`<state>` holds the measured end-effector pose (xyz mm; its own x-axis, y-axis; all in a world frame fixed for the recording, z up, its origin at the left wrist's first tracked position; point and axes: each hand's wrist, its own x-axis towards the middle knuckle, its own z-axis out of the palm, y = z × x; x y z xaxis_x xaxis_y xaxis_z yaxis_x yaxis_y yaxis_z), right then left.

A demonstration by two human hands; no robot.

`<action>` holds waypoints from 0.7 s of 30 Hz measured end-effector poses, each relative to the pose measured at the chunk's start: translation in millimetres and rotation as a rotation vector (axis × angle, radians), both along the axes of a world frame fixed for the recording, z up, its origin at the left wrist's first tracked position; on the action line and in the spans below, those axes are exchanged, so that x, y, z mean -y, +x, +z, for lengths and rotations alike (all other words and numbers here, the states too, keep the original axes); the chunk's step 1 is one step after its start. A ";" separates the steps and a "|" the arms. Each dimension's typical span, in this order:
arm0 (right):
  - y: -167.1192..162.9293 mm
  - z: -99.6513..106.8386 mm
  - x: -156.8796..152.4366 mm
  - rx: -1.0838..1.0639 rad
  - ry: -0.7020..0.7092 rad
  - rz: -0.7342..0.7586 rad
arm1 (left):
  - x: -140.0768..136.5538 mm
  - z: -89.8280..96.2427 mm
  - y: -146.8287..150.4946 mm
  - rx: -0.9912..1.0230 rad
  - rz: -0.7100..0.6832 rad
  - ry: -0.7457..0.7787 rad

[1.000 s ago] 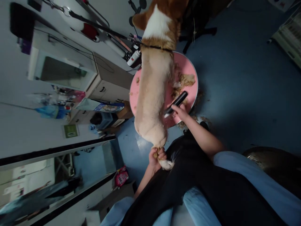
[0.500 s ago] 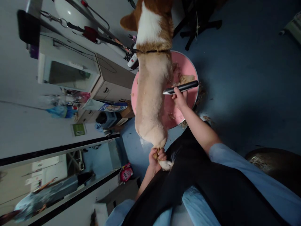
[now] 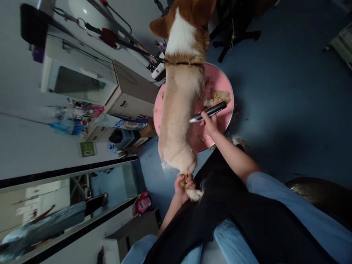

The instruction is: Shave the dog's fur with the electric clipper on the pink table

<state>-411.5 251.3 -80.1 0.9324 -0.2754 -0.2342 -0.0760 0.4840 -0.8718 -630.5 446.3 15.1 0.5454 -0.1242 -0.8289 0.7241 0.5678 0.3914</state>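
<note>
A dog (image 3: 178, 110) with a closely clipped back and a brown and white head stands on a round pink table (image 3: 220, 79), facing away from me. My left hand (image 3: 183, 186) is wrapped round one of its hind legs, and the white paw (image 3: 194, 195) sticks out below my fingers. In my right hand (image 3: 210, 124) are black hair clippers (image 3: 211, 110), their pale blade end at the dog's right flank. Whether the blade touches the coat I cannot tell. Loose cut fur (image 3: 220, 96) lies on the table beside the dog.
A dark leash (image 3: 129, 47) runs from the dog's neck to a metal post at upper left. Cabinets (image 3: 129, 106) stand along the left wall. Through an opening at lower left another person (image 3: 57, 223) is visible. A black chair base (image 3: 236, 40) stands beyond the table.
My right hand and the clippers have come slightly nearer along the dog's flank. The dog's head and shoulders appear further right in view. My left hand keeps its hold on the leg.
</note>
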 end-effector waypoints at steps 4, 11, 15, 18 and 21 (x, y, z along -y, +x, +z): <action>10.6 5.5 -4.7 -0.089 0.073 -0.063 | 2.6 -1.0 -1.3 -0.013 -0.001 -0.002; -43.1 9.5 -16.8 -0.069 0.128 0.215 | 3.2 -4.5 -2.2 -0.005 -0.014 -0.055; -23.6 23.4 -9.0 -0.065 0.059 0.071 | 5.5 -6.5 -4.6 -0.020 0.029 -0.009; -17.4 32.8 -10.4 -0.046 0.011 0.002 | 6.9 -8.6 -6.4 -0.039 0.052 0.015; -24.6 36.9 -11.4 0.007 -0.035 0.151 | 6.9 -10.7 -7.6 -0.039 0.061 -0.009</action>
<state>-436.2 262.6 -43.3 0.9654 -0.1396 -0.2201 -0.1395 0.4365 -0.8888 -638.1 439.4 4.4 0.5195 -0.0989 -0.8488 0.7025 0.6150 0.3583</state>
